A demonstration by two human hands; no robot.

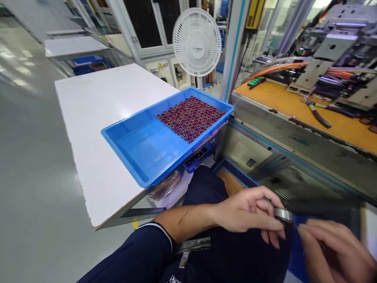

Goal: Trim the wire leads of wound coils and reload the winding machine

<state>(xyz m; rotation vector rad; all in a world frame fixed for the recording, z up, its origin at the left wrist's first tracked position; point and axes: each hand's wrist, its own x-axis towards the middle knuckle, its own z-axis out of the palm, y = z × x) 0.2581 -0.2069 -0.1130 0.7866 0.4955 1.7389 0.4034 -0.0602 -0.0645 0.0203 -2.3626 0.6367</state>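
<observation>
Low at the right, above my lap, my left hand (250, 210) is closed with its fingers curled around a short silver metal cylinder (283, 214). The cylinder sticks out past the fingertips toward the right; its kind is not clear. Close beside it, my right hand (338, 247) is pinched, thumb and forefinger together, and blurred by motion. Anything between those fingertips is hidden or too small to make out. The two hands are apart by a small gap.
A blue tray (141, 145) on a white table (97, 102) holds many small dark red pieces (193, 118) in rows. Behind it stands a white fan (197, 42). Pliers (316, 112) lie on the orange machine bench (273, 98) at right. A blue bin (225, 165) sits below.
</observation>
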